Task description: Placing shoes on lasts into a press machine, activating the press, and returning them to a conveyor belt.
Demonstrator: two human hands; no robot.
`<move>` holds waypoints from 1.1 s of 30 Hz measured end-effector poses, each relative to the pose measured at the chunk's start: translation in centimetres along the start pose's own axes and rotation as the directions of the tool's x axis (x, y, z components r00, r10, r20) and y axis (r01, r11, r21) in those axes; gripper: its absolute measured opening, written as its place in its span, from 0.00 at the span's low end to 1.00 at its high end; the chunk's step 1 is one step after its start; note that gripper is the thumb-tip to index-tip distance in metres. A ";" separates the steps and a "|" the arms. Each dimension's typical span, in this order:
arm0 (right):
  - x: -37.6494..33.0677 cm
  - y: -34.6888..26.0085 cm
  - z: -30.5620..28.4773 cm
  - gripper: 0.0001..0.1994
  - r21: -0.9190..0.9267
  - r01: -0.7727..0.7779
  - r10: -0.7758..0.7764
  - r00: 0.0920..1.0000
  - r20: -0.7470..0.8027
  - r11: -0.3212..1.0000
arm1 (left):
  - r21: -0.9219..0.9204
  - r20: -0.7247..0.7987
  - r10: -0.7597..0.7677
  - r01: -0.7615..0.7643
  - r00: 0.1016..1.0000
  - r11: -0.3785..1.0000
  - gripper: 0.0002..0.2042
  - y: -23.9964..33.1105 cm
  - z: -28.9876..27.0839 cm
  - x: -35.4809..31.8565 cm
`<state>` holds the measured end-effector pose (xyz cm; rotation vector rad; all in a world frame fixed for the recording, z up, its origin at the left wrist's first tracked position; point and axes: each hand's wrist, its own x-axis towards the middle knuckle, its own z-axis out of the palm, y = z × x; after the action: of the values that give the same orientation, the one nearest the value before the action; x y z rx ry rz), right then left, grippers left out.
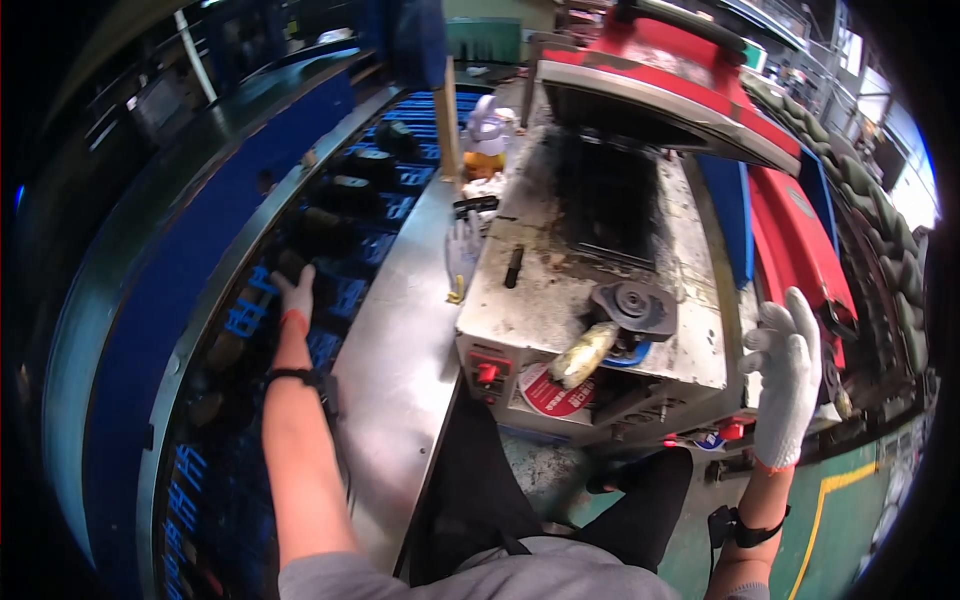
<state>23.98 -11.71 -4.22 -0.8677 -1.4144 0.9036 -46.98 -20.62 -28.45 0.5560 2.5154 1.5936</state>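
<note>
From the head view, looking straight down: the left hand (pixel 297 292), in a white knit glove, is stretched far out over the blue conveyor belt (pixel 350 290) that curves away on the left, fingers loosely spread and closed on nothing I can make out. Dark shoe-shaped pieces (pixel 345 185) ride that belt, and the nearest dark piece sits just beyond and to the right of the fingertips, its long axis running roughly across the belt; whether the glove touches anything is too dim to tell. The right hand (pixel 785 375), also in a white knit glove, hangs in the air well apart from all this, beside the right edge of the grimy grey metal machine (pixel 560 300), palm open and fingers wide, empty. So the left hand is clearly the nearer one to the belt's load. Between the two arms runs the bare steel desk (pixel 395 360), with a spare white glove (pixel 462 250) lying near its far end. On the machine top sit a black round fitting (pixel 632 305) and a pale yellowish wrapped lump (pixel 585 352) at the front edge, under a raised red hood (pixel 680 60).
</note>
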 end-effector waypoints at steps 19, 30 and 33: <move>0.9 2.4 0.0 0.28 0.120 -0.151 0.142 0.986 0.084 0.981 | -0.514 -0.306 -0.780 0.594 0.547 0.618 0.62 0.6 -11.3 -2.3; 1.8 3.3 -0.4 0.25 0.131 -0.166 0.149 0.980 0.132 0.977 | -0.849 0.086 -0.327 0.241 0.941 0.470 0.28 -8.9 -16.5 -8.6; 2.2 1.4 2.0 0.26 0.112 -0.152 0.120 0.960 0.254 0.982 | -0.717 0.021 -0.048 0.049 0.999 0.695 0.24 -6.2 -13.1 -14.0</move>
<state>21.87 -9.20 -4.56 -0.7806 -1.5013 1.2297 -39.23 -39.22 -29.53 0.3626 1.6307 2.3290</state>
